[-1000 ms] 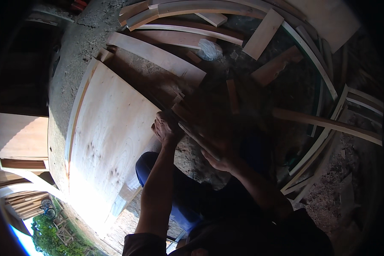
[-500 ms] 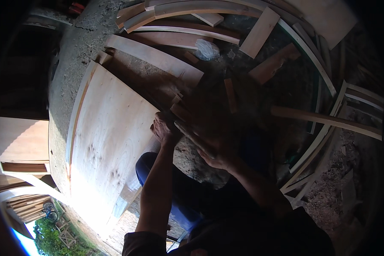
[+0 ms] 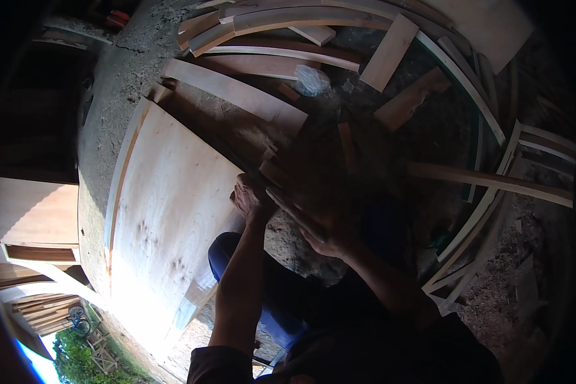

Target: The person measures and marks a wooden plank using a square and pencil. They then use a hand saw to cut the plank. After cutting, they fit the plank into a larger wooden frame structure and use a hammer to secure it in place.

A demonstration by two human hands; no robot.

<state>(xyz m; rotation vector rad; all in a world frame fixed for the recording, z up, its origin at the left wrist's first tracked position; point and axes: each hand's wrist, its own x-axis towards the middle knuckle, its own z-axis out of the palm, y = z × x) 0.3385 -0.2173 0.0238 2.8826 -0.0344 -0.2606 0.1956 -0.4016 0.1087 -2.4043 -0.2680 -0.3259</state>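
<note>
A large pale plywood panel with a curved outer edge lies to my left, tilted, one corner beside my left hand. My left hand is closed at that corner; in the shade I cannot make out what its fingers hold. Lower and to the right, my right hand is wrapped at the near end of a narrow, dark, bar-like piece. The piece slants up toward my left hand, and its exact kind is lost in the dark. Small wood blocks lie just beyond both hands.
A pale board lies beyond the panel. Curved wood strips form a large arc at the back and right. A crumpled clear plastic bag, a short board and a long batten lie around. Wood shavings cover the ground at right.
The scene has shifted slightly right and down in the picture. Both hands keep nearly the same pose by the panel's corner and the narrow piece.
</note>
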